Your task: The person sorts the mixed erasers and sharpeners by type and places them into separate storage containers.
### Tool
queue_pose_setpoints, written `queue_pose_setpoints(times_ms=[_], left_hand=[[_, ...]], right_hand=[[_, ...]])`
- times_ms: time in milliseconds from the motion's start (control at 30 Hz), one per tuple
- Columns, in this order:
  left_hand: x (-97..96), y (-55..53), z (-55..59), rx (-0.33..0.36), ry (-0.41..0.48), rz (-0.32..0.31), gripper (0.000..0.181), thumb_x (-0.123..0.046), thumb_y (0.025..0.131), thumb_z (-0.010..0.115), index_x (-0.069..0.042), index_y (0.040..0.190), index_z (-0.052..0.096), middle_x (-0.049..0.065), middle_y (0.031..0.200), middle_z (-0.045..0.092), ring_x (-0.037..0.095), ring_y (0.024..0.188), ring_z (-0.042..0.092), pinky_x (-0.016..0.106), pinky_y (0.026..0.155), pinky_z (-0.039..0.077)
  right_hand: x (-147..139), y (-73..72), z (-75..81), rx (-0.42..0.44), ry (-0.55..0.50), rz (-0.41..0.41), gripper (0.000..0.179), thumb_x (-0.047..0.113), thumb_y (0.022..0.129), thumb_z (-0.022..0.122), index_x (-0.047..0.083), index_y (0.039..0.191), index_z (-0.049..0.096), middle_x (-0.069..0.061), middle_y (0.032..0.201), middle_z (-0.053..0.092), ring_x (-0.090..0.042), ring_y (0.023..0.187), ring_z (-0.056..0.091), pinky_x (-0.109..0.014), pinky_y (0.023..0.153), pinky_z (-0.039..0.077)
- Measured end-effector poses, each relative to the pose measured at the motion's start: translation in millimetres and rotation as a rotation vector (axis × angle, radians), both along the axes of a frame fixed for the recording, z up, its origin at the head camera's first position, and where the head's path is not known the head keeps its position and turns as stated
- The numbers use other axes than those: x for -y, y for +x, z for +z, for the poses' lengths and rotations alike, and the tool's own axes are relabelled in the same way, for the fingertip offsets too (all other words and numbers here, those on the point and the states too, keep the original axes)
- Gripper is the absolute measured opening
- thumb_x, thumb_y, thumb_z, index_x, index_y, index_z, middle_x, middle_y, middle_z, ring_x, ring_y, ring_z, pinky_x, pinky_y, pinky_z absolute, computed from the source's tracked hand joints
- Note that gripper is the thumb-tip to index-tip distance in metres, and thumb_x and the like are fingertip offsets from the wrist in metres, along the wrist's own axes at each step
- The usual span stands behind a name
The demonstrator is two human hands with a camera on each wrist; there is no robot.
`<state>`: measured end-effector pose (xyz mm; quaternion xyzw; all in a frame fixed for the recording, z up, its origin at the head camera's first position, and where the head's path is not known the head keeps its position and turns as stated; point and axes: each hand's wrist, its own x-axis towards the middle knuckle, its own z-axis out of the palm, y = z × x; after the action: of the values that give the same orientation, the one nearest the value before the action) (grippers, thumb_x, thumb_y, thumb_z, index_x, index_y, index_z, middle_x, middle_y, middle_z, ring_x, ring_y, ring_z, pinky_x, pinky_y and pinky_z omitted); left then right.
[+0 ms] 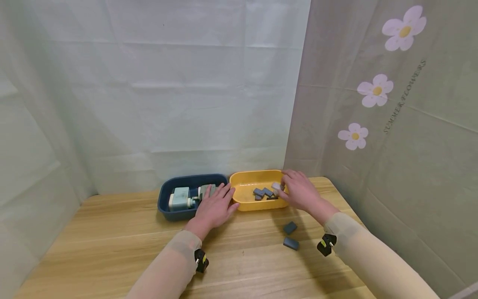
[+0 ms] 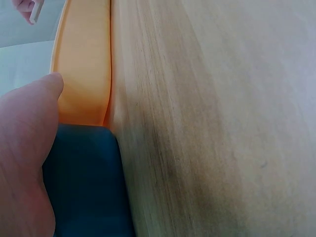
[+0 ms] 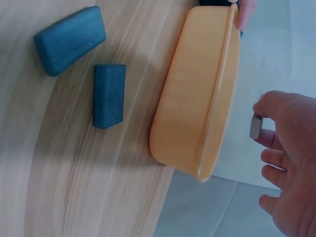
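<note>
My right hand (image 1: 300, 192) is over the right end of a yellow tray (image 1: 257, 206), pinching a small grey block (image 3: 256, 126) between thumb and a finger. In the tray lie several dark grey blocks (image 1: 259, 192). Two more dark blocks, one nearer the tray (image 3: 109, 96) and one farther off (image 3: 71, 40), lie on the table in front of it. My left hand (image 1: 215, 206) reaches with extended fingers over the right end of a dark blue tray (image 1: 175, 216), its thumb by the yellow tray's rim. It partly hides a grey-green item (image 1: 206, 191) in the blue tray.
A pale blue and cream object (image 1: 181, 198) lies in the blue tray. Both trays stand side by side at the back of the wooden table (image 1: 123, 241). Behind them hang a pale curtain (image 1: 201, 91) and a grey flowered one (image 1: 332, 79).
</note>
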<state>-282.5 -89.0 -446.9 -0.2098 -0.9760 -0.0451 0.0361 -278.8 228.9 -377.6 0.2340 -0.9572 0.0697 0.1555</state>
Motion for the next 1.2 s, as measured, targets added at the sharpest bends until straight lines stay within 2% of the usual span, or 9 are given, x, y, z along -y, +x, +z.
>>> queue_pose_setpoints(times_ms=[567, 1200], left_hand=[[0.6, 0.8, -0.7, -0.005, -0.012, -0.004, 0.073, -0.061, 0.115, 0.044, -0.018, 0.173, 0.04, 0.005, 0.182, 0.028, 0.031, 0.168, 0.023, 0.065, 0.134, 0.007], [1.2, 0.9, -0.5, -0.016, -0.009, -0.005, 0.072, -0.062, 0.116, 0.043, -0.018, 0.174, 0.04, 0.005, 0.181, 0.028, 0.031, 0.168, 0.022, 0.066, 0.134, 0.008]], right_hand=[[12, -21.2, -4.3, 0.076, 0.023, -0.065, 0.019, 0.024, 0.105, 0.073, 0.006, 0.1, 0.068, -0.025, 0.15, 0.063, -0.043, 0.143, 0.056, -0.06, 0.125, 0.038], [13, -34.5, -4.6, 0.129, 0.061, -0.113, 0.022, 0.026, 0.107, 0.072, 0.005, 0.103, 0.067, -0.022, 0.143, 0.066, -0.041, 0.135, 0.061, -0.058, 0.121, 0.043]])
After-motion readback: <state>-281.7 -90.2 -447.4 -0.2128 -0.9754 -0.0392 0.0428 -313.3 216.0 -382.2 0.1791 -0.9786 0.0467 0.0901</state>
